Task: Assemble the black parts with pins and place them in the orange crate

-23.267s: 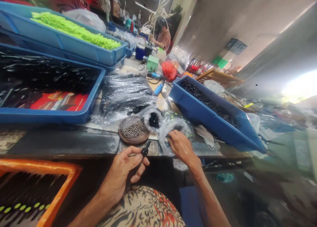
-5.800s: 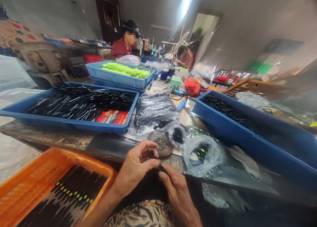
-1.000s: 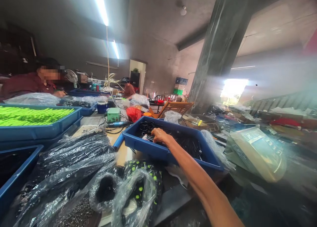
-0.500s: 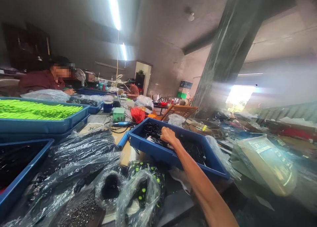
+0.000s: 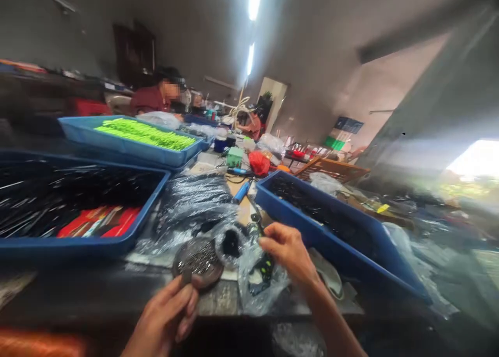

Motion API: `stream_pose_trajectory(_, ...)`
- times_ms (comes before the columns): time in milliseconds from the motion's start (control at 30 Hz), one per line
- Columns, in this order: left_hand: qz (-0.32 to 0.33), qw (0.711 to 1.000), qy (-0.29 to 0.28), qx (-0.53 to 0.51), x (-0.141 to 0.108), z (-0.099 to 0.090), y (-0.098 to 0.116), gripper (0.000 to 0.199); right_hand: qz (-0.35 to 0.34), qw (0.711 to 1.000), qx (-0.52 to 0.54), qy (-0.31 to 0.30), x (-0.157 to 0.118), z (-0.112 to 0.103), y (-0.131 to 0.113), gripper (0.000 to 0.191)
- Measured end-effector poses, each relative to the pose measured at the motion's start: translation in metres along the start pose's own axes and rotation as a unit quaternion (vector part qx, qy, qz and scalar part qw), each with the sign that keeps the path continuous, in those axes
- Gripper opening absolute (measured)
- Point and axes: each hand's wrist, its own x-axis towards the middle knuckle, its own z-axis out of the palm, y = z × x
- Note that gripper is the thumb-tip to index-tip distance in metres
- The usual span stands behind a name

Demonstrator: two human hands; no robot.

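while the right hand (image 5: 286,250) pinches a small dark part (image 5: 256,219) in closed fingers, the left hand (image 5: 161,313) curls at a round dish of screws (image 5: 198,258), its grip unclear.

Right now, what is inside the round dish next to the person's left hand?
A heap of small metal pieces, probably screws, fills the round dish. The left hand hides part of the near rim, and the dish floor beneath the heap cannot be seen.

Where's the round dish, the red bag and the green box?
Round dish (image 5: 208,282): head view, point on its rim.
Red bag (image 5: 259,163): head view, point on its middle.
Green box (image 5: 234,157): head view, point on its top.
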Motion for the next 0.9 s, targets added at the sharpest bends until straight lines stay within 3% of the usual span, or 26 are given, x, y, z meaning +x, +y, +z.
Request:
stream_pose_trajectory(167, 0.011, 0.999, -0.024, -0.034, -0.003, 0.001, 0.001, 0.014, 0.102, 0.981, 0.154, -0.064, -0.057, 0.094, 0.015, 0.023)
stream_pose_trajectory(300, 0.001, 1.000, -0.010, -0.029, -0.001, -0.003, -0.003, 0.015, 0.149, 0.967, 0.204, -0.043, -0.082, 0.132, 0.017, 0.026)
stream_pose_trajectory(567, -0.038, 0.999, 0.020, 0.018, -0.001, -0.008, -0.013, 0.025, 0.166, 0.956, 0.238, -0.053, -0.095, 0.143, 0.012, 0.010)
stream_pose_trajectory(733, -0.053, 0.998, 0.028, 0.007, -0.002, -0.006, -0.012, 0.023, 0.184, 0.941, 0.271, -0.087, -0.103, 0.147, 0.019, 0.012)
stream_pose_trajectory(833, -0.059, 0.997, 0.043, 0.012, -0.002, -0.008, -0.010, 0.023, 0.145, 0.959, 0.213, -0.122, -0.101, 0.134, 0.019, 0.012)
stream_pose_trajectory(900, -0.048, 0.997, 0.050, 0.032, -0.001, -0.009, -0.010, 0.023, 0.083, 0.985, 0.115, -0.102, -0.092, 0.118, 0.017, 0.016)
